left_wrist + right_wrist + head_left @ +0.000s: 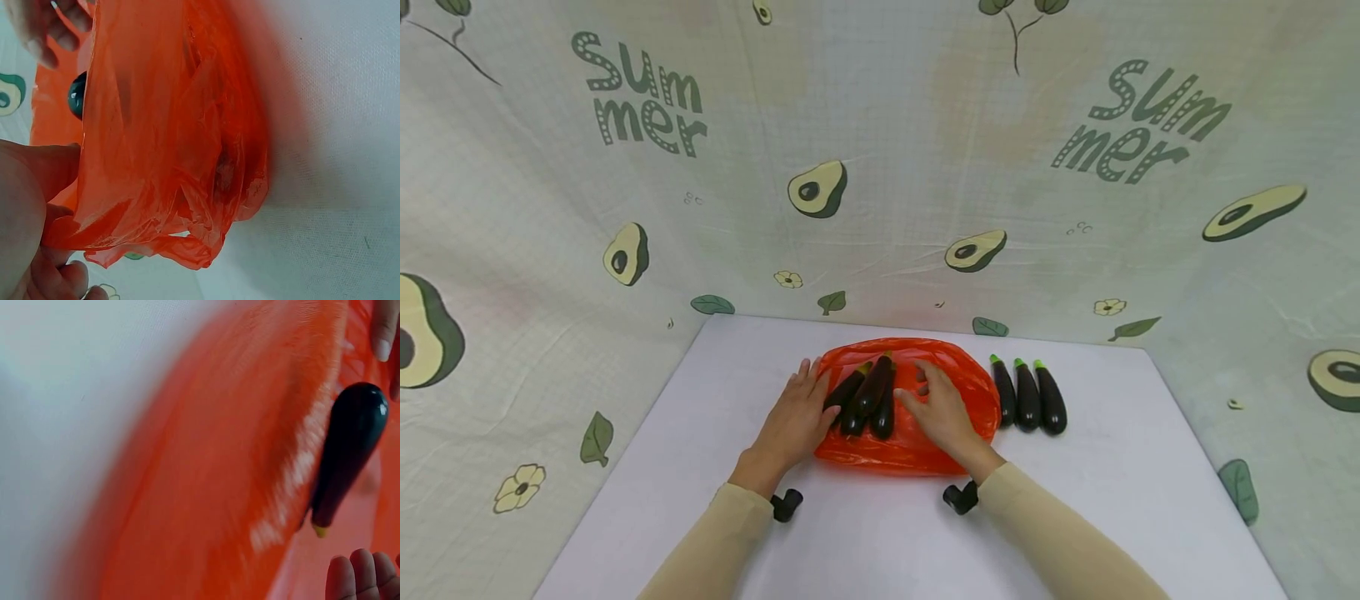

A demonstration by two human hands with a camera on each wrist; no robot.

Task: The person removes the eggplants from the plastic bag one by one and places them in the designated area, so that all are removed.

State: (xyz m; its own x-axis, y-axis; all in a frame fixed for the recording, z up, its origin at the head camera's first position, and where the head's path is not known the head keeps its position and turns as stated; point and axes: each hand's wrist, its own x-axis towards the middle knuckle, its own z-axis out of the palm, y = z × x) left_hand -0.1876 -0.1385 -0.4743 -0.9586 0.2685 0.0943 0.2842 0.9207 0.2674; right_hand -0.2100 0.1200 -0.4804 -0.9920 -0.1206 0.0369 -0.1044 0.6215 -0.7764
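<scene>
A red plastic bag (pixel 917 454) lies on the white table with its mouth spread wide. Several dark eggplants (pixel 872 387) are heaped in its left half, stem ends pointing away from me. My left hand (pixel 797 417) holds the bag's left edge, the thumb inside the mouth and the fingers outside; in the left wrist view the red film (pixel 150 144) runs between them. Over the bag's right half is my right hand (pixel 942 412), fingers loosely bent and nothing in them. One eggplant (pixel 353 444) shows in the right wrist view, apart from the right fingertips (pixel 364 569).
Three more eggplants (pixel 1028 400) lie side by side on the table just right of the bag, green stems away from me. White table surface (pixel 1135 500) extends to both sides. A cloth printed with avocados (pixel 880 275) hangs behind the table.
</scene>
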